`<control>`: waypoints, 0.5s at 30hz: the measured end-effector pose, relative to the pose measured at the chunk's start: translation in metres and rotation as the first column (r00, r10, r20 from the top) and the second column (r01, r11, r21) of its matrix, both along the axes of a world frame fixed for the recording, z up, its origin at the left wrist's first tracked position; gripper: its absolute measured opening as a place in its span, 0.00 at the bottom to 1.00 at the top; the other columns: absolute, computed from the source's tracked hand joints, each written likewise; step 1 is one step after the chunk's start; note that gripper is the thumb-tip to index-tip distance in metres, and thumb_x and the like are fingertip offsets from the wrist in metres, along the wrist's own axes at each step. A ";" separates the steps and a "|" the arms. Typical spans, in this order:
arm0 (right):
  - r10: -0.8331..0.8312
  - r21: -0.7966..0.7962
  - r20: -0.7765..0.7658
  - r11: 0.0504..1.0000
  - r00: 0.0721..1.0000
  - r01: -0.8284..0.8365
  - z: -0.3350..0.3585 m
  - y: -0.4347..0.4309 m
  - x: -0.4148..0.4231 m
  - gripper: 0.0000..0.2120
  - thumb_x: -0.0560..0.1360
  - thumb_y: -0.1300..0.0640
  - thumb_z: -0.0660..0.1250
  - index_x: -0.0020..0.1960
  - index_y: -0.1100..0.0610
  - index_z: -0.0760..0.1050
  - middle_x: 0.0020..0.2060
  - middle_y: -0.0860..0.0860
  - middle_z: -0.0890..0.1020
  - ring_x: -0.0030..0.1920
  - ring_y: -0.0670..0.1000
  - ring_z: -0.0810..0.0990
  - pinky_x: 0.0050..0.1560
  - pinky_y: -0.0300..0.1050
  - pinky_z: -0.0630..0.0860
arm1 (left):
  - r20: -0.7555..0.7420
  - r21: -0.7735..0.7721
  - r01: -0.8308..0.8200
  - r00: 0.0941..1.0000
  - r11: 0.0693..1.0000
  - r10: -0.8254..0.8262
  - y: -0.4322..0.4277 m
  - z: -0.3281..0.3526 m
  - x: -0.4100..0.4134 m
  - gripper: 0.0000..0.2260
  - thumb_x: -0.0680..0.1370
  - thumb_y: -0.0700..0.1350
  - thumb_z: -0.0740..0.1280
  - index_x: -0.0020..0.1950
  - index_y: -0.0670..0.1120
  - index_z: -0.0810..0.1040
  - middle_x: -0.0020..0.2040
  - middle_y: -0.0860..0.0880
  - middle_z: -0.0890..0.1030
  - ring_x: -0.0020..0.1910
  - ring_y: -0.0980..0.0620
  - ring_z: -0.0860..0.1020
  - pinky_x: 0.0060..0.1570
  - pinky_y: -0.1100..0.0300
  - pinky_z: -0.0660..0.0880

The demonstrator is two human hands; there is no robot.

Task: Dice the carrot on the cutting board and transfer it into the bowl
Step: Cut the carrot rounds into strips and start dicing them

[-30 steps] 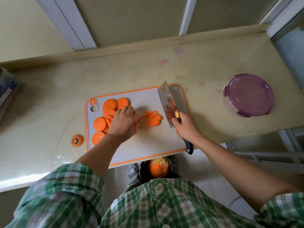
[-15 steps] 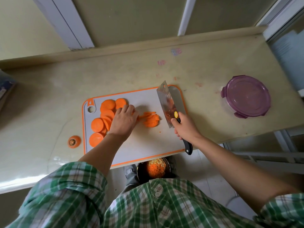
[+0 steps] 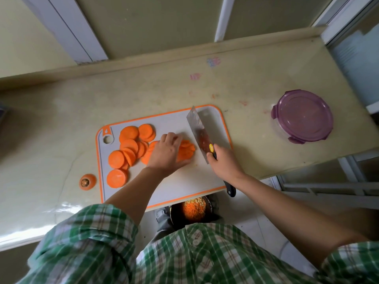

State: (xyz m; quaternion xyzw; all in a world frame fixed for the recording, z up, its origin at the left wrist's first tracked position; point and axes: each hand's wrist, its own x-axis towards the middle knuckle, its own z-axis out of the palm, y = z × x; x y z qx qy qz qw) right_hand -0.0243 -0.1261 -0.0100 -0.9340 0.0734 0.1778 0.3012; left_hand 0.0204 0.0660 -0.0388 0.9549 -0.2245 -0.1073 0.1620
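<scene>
A grey cutting board with an orange rim (image 3: pixel 205 181) lies on the counter. Several round carrot slices (image 3: pixel 125 152) are spread over its left half. My left hand (image 3: pixel 167 153) rests with curled fingers on a small stack of slices (image 3: pixel 185 151) near the board's middle. My right hand (image 3: pixel 222 162) grips the black handle of a cleaver (image 3: pixel 200 128), whose blade stands on the board just right of that stack. A dark bowl (image 3: pixel 192 209) with diced carrot and pale bits sits below the counter's front edge, partly hidden by my shirt.
A cut-off carrot top (image 3: pixel 87 181) lies on the counter left of the board. A round container with a purple lid (image 3: pixel 303 116) stands at the right. The counter ends at a raised ledge by the wall and drops off at the right, by a metal frame.
My left hand slid right from the spread slices onto the stack beside the blade. The loose strips there are now gathered under it. The cleaver stayed about where it was.
</scene>
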 end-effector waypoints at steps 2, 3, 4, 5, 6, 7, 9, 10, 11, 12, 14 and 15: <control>0.065 -0.062 0.015 0.996 0.998 -0.064 -0.003 0.007 -0.004 0.10 0.79 0.56 0.59 0.40 0.57 0.62 0.36 0.62 0.77 0.38 0.63 0.76 0.34 0.49 0.62 | -0.005 0.043 0.007 1.000 0.999 -0.007 -0.001 -0.003 -0.005 0.32 0.69 0.53 0.75 0.67 0.40 0.72 0.58 0.40 0.72 0.54 0.41 0.71 0.55 0.47 0.73; 0.081 -0.077 0.024 0.994 0.996 -0.079 -0.004 0.008 -0.006 0.10 0.79 0.56 0.59 0.41 0.58 0.63 0.36 0.62 0.77 0.39 0.64 0.76 0.34 0.48 0.61 | -0.003 0.039 0.002 1.000 0.999 -0.002 -0.002 -0.004 -0.006 0.31 0.69 0.52 0.76 0.67 0.40 0.72 0.58 0.40 0.72 0.55 0.41 0.71 0.56 0.48 0.72; 0.084 -0.093 0.033 0.992 0.996 -0.081 -0.004 0.008 -0.007 0.10 0.79 0.56 0.58 0.41 0.58 0.63 0.37 0.62 0.78 0.39 0.64 0.76 0.34 0.48 0.61 | -0.004 0.026 -0.009 1.000 1.000 0.009 -0.003 -0.004 -0.006 0.30 0.69 0.51 0.76 0.67 0.40 0.72 0.58 0.40 0.72 0.55 0.41 0.71 0.57 0.49 0.71; 0.079 -0.112 0.040 0.991 0.996 -0.074 -0.005 0.007 -0.007 0.09 0.79 0.56 0.58 0.42 0.58 0.64 0.37 0.62 0.78 0.39 0.63 0.77 0.34 0.49 0.62 | -0.012 0.008 -0.029 1.000 1.000 0.029 -0.004 -0.005 -0.007 0.30 0.70 0.50 0.76 0.67 0.40 0.72 0.58 0.40 0.72 0.55 0.40 0.71 0.57 0.50 0.71; 0.072 -0.133 0.049 0.989 0.996 -0.065 -0.005 0.006 -0.007 0.08 0.80 0.56 0.58 0.43 0.58 0.66 0.38 0.61 0.79 0.40 0.63 0.77 0.34 0.49 0.62 | -0.019 -0.010 -0.052 0.998 0.999 0.051 -0.005 -0.005 -0.009 0.30 0.70 0.50 0.75 0.68 0.40 0.72 0.58 0.40 0.72 0.56 0.40 0.71 0.58 0.50 0.69; 0.066 -0.149 0.057 0.987 0.996 -0.057 -0.005 0.005 -0.007 0.08 0.80 0.56 0.57 0.44 0.58 0.67 0.38 0.61 0.79 0.40 0.63 0.77 0.34 0.49 0.63 | -0.025 -0.021 -0.071 0.997 0.997 0.070 -0.006 -0.005 -0.010 0.29 0.71 0.49 0.75 0.68 0.39 0.72 0.59 0.40 0.72 0.56 0.40 0.70 0.58 0.51 0.68; 0.081 -0.150 0.061 0.986 0.995 -0.071 -0.005 0.008 -0.009 0.07 0.79 0.56 0.57 0.44 0.57 0.66 0.37 0.61 0.79 0.40 0.63 0.77 0.33 0.49 0.63 | -0.023 -0.041 -0.098 0.995 0.994 0.097 -0.010 -0.006 -0.014 0.28 0.72 0.48 0.74 0.68 0.40 0.71 0.59 0.40 0.71 0.57 0.41 0.69 0.59 0.52 0.67; 0.099 -0.146 0.058 0.985 0.993 -0.090 -0.005 0.011 -0.010 0.07 0.79 0.56 0.58 0.43 0.57 0.64 0.37 0.61 0.78 0.40 0.63 0.77 0.34 0.49 0.62 | -0.023 -0.060 -0.112 0.994 0.992 0.110 -0.012 -0.006 -0.016 0.28 0.72 0.48 0.74 0.68 0.41 0.71 0.59 0.40 0.71 0.57 0.41 0.69 0.60 0.52 0.67; 0.111 -0.143 0.056 0.984 0.992 -0.102 -0.006 0.014 -0.010 0.08 0.79 0.56 0.58 0.43 0.56 0.64 0.37 0.61 0.78 0.40 0.64 0.77 0.34 0.48 0.62 | -0.027 -0.075 -0.128 0.992 0.989 0.126 -0.014 -0.007 -0.017 0.28 0.71 0.47 0.74 0.69 0.41 0.70 0.59 0.40 0.71 0.57 0.41 0.69 0.60 0.52 0.66; 0.108 -0.143 0.058 0.985 0.992 -0.099 -0.006 0.015 -0.010 0.08 0.79 0.56 0.58 0.43 0.56 0.64 0.37 0.61 0.78 0.40 0.63 0.77 0.34 0.48 0.62 | -0.028 -0.083 -0.138 0.990 0.987 0.136 -0.016 -0.007 -0.018 0.29 0.71 0.47 0.74 0.69 0.41 0.70 0.59 0.40 0.70 0.57 0.41 0.69 0.60 0.53 0.66; 0.072 -0.154 0.069 0.986 0.995 -0.060 -0.005 0.012 -0.007 0.07 0.80 0.56 0.57 0.43 0.56 0.64 0.38 0.61 0.79 0.40 0.63 0.77 0.34 0.48 0.63 | -0.027 -0.092 -0.147 0.989 0.985 0.145 -0.015 -0.006 -0.020 0.31 0.69 0.48 0.76 0.68 0.40 0.70 0.59 0.39 0.70 0.57 0.40 0.69 0.60 0.52 0.67; 0.048 -0.156 0.077 0.987 0.996 -0.035 -0.004 0.010 -0.005 0.07 0.79 0.56 0.57 0.43 0.56 0.64 0.38 0.61 0.79 0.41 0.63 0.77 0.35 0.49 0.64 | -0.033 -0.110 -0.164 0.986 0.980 0.161 -0.013 -0.006 -0.020 0.32 0.68 0.48 0.77 0.68 0.39 0.70 0.60 0.38 0.70 0.57 0.40 0.68 0.60 0.52 0.68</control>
